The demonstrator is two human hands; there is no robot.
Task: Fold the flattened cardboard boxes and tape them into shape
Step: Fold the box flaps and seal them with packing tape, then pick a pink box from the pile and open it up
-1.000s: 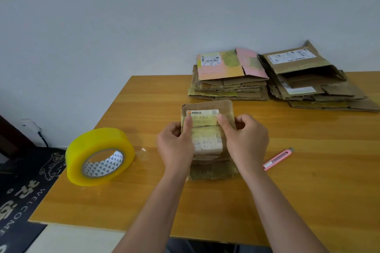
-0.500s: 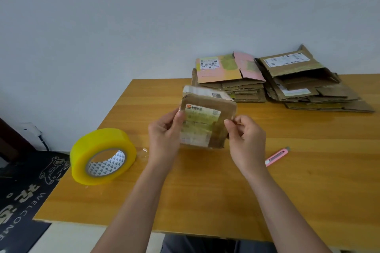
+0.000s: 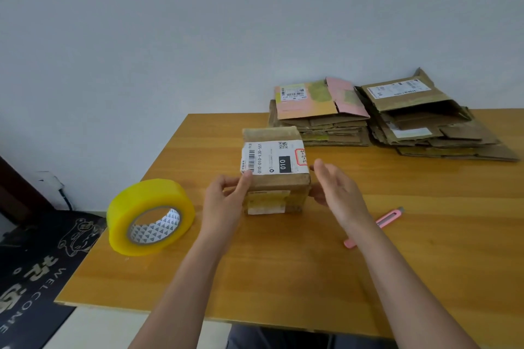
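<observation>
Both forearms are bare right up to where they leave view, no sleeves, no watch, no rings or bands on either wrist. The left hand [image 3: 225,201] and right hand [image 3: 337,193] wear no gloves, and the nails look short and plain. Below the near edge of the table [image 3: 283,278], a strip of dark grey-blue clothing shows.

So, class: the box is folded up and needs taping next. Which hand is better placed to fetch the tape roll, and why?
Probably the left. The yellow tape roll lies just beside the left hand, though that hand now grips the box. The right hand is open but across the box.
</observation>
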